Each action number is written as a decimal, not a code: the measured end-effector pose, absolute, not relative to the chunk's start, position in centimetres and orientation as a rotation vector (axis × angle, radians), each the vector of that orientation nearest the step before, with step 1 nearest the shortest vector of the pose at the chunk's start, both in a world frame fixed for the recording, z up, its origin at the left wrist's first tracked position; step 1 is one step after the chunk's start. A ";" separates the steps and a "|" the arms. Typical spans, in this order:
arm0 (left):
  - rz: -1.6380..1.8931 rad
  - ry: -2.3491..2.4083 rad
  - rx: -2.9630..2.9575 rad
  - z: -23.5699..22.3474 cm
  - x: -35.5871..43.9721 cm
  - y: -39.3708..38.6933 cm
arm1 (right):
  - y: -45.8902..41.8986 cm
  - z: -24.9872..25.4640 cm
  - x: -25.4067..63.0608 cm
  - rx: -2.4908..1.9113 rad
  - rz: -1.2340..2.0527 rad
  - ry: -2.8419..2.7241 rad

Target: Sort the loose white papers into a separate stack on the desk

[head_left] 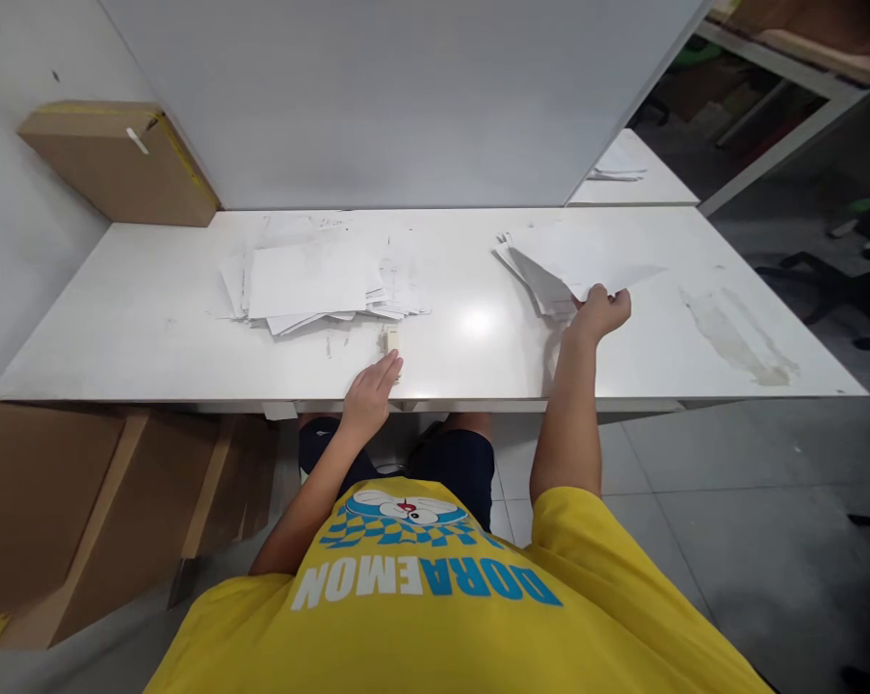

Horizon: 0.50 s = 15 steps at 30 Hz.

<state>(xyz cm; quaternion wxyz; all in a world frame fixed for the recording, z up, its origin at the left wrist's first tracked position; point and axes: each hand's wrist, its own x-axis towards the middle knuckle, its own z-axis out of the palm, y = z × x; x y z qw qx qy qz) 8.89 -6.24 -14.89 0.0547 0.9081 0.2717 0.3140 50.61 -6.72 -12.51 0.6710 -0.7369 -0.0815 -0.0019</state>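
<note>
My right hand is closed on the near edge of a white paper sheet, which bends up off other sheets on the right half of the table. Beneath its left side, more paper edges fan out. Close to the table's front edge, my left hand has its fingers together on the near end of a small cream-coloured block; its exact kind is not clear. Just beyond that block lies an uneven pile of white papers, with sheets sticking out at several angles.
The white table meets a pale upright panel at the back. A cardboard box leans in the back left corner. More cardboard boxes stand below on the left. A brownish smear marks the right end.
</note>
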 end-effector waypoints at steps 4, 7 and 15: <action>0.907 0.859 2.738 -14.8 8.7 -6.6 | -5.5 -13.2 49.4 -1.923 -0.111 -0.160; 0.904 0.854 2.658 -14.6 8.6 -6.8 | -6.4 -13.9 49.0 -2.141 -0.148 -0.147; 1.019 1.035 2.559 -11.9 6.3 0.4 | -9.3 -15.5 49.7 -2.059 -0.123 -0.366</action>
